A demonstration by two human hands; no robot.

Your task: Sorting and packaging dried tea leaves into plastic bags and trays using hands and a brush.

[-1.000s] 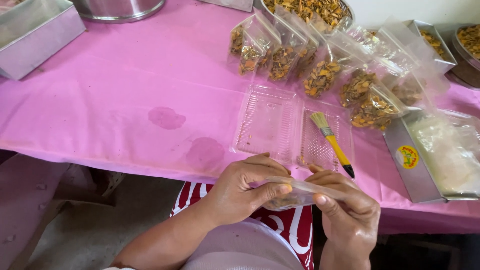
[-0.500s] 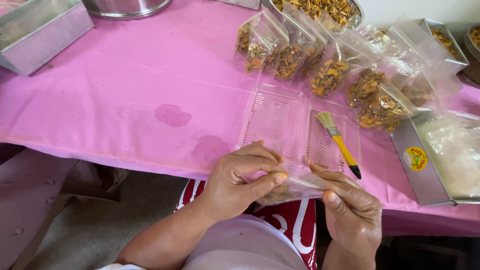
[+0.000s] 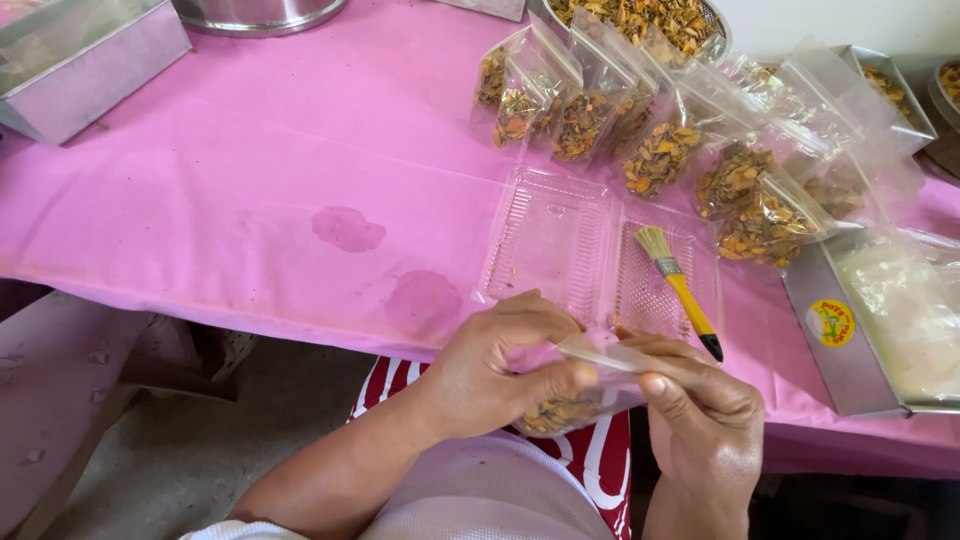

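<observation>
Both hands hold one small clear plastic bag (image 3: 572,408) of orange-brown dried pieces just below the table's front edge. My left hand (image 3: 500,365) pinches the bag's top from the left, and my right hand (image 3: 700,415) pinches it from the right, fingers pressed along the top strip. Just beyond the hands lies an open clear plastic clamshell tray (image 3: 560,240) on the pink tablecloth (image 3: 250,160). A small brush (image 3: 678,288) with a yellow handle rests in the tray's right half.
Several filled clear bags (image 3: 640,130) stand in a row behind the tray. A metal box (image 3: 860,350) with clear bags in it sits at the right, another metal box (image 3: 80,60) at the far left. Two wet stains (image 3: 348,228) mark the cloth.
The hands have stayed on the bag, shifting slightly along its top edge. The view has drifted a little; nothing on the table has moved.
</observation>
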